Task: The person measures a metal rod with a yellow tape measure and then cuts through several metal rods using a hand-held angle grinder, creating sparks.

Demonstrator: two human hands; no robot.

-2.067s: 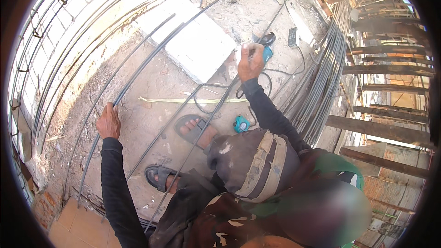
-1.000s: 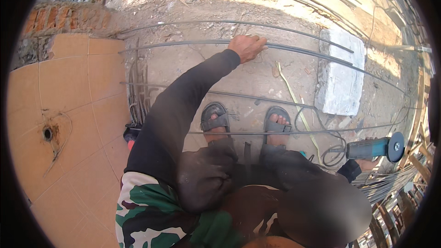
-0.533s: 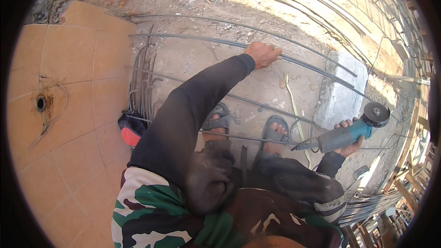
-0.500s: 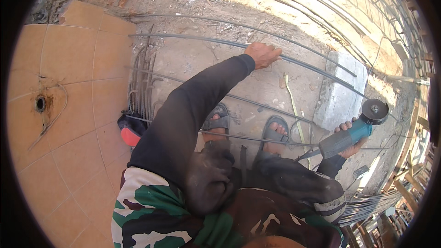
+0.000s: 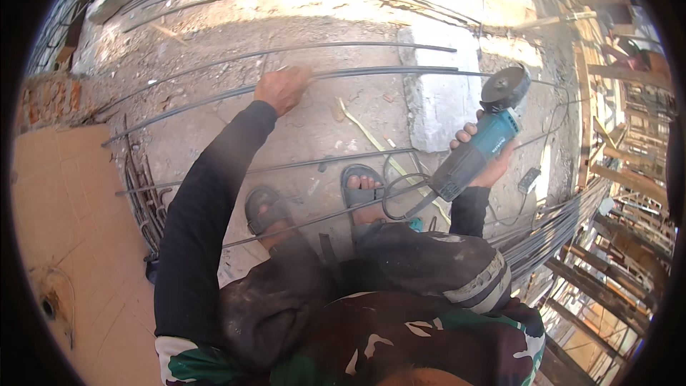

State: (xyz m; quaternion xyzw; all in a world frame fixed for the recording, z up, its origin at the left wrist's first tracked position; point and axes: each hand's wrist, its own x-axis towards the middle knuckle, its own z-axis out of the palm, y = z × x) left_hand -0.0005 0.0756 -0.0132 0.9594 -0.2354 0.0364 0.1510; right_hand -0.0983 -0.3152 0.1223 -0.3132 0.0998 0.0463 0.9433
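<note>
My left hand (image 5: 284,91) is closed around a pair of thin steel rebars (image 5: 379,71) that run left to right in front of me. Their right ends lie over a pale concrete block (image 5: 444,111). In my right hand (image 5: 496,169) is a teal and black angle grinder (image 5: 475,154), its fingers wrapped round the body. The grinder's cutting disc (image 5: 500,87) points away from me, by the right end of the bars. Whether the disc touches a bar, or spins, I cannot tell. A black cord trails from the grinder's rear.
Another rebar (image 5: 286,51) lies just beyond the pair, and more cross near my sandals (image 5: 361,189). Bent bars (image 5: 143,196) are heaped at the left beside orange tiles (image 5: 78,186). A bundle of rods (image 5: 550,225), a socket box (image 5: 529,180) and timber stand at the right.
The view has swung to the right, so the bars, block and tiles sit farther left. My left hand stays on the bars, and my right still holds the grinder.
</note>
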